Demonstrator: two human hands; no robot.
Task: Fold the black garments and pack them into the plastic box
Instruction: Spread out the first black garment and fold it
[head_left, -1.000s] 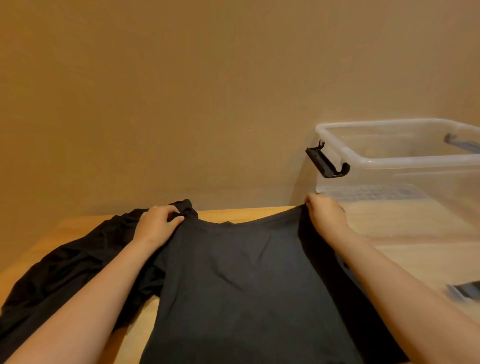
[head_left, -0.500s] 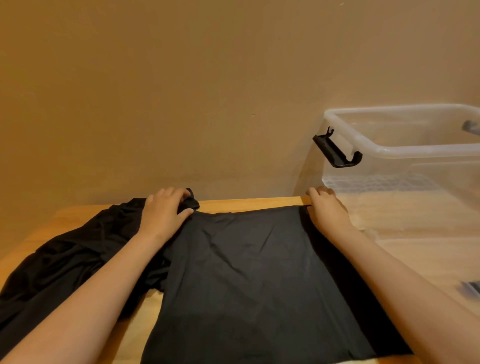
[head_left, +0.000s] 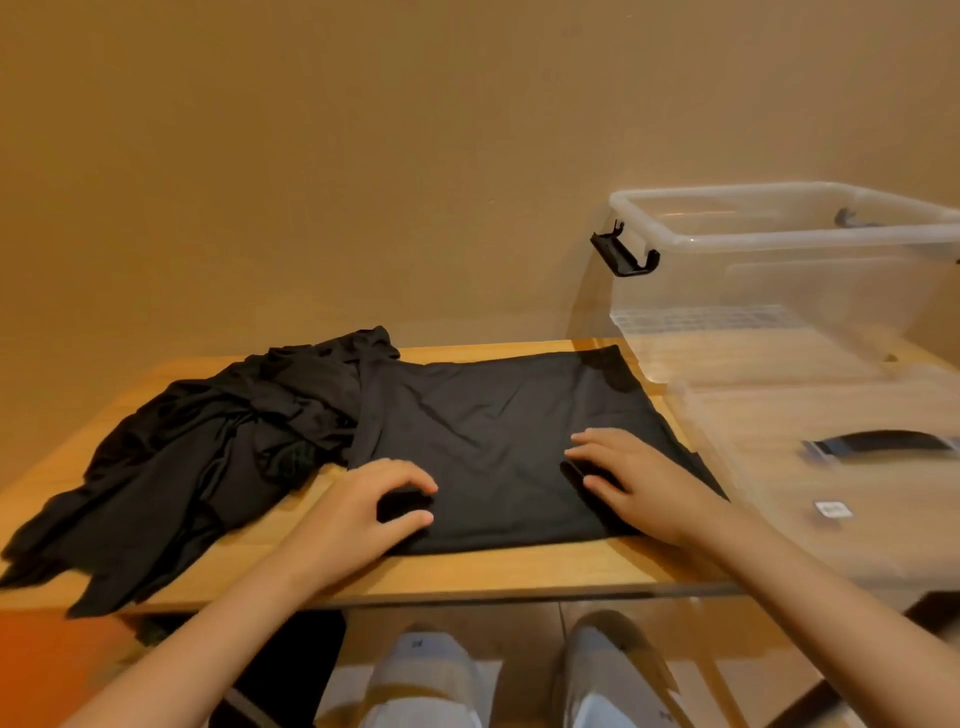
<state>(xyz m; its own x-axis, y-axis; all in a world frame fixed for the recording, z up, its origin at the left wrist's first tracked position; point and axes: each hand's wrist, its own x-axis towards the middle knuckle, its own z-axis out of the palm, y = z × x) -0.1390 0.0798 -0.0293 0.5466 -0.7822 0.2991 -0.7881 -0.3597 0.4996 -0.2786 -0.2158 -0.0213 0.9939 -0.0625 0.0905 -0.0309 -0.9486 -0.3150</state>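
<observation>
A black garment (head_left: 498, 441) lies folded flat in a rectangle on the middle of the wooden table (head_left: 467, 577). My left hand (head_left: 358, 519) sits at its near left part, fingers curled, pinching a bit of the fabric between thumb and fingers. My right hand (head_left: 639, 483) is on the near right part and pinches a small ridge of the cloth the same way. A crumpled heap of more black garments (head_left: 197, 457) lies to the left, touching the folded one. The clear plastic box (head_left: 779, 239) stands open at the back right, nothing visible inside.
The box's clear lid (head_left: 769, 415) with a dark handle (head_left: 878, 444) lies flat on the table's right side, in front of the box. A black latch (head_left: 623, 254) sticks out from the box's left end. A tan wall runs behind. My shoes (head_left: 426, 675) show below the table's front edge.
Both hands have let go of the garment's far edge and come back toward me to its near part. The view has tilted down, showing the table's front edge and the floor.
</observation>
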